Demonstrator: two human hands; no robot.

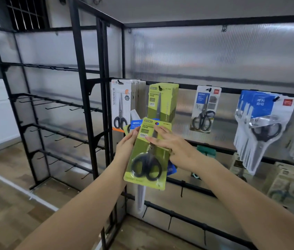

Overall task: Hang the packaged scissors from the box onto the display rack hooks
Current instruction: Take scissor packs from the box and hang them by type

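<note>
1. Two black display racks [88, 98] meet at a corner; the left one carries bare hooks [56, 107], the right one hanging packs.
2. Along the right rack's top rail hang a white-and-orange scissors pack [120, 105], a stack of green packs [162, 101], a blue-and-white pack [204, 109] and a bunch of blue packs [261, 127].
3. Below the green stack, a green scissors pack [148, 152] is held tilted in front of the rack.
4. Left hand [127, 143] grips the pack's left edge together with other packs behind it.
5. Right hand [171, 143] lies on the pack's front, fingers straight and spread.
</note>
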